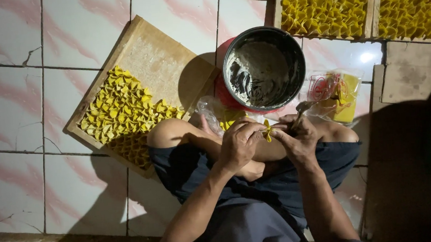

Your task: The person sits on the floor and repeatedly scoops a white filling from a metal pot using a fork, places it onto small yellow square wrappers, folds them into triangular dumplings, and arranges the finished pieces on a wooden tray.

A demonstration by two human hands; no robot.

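Left hand [240,143] and right hand [297,139] both pinched on a yellow fold [267,131], above the knees; bowl [264,67] just beyond, tray [137,86] at left.

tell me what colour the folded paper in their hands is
Yellow; the folded paper shows best in the head view.

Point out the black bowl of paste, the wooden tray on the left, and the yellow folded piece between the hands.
black bowl [291,45], head view, right rim.
wooden tray [158,57], head view, bare upper board.
yellow folded piece [267,131], head view, its middle, between both hands' fingers.
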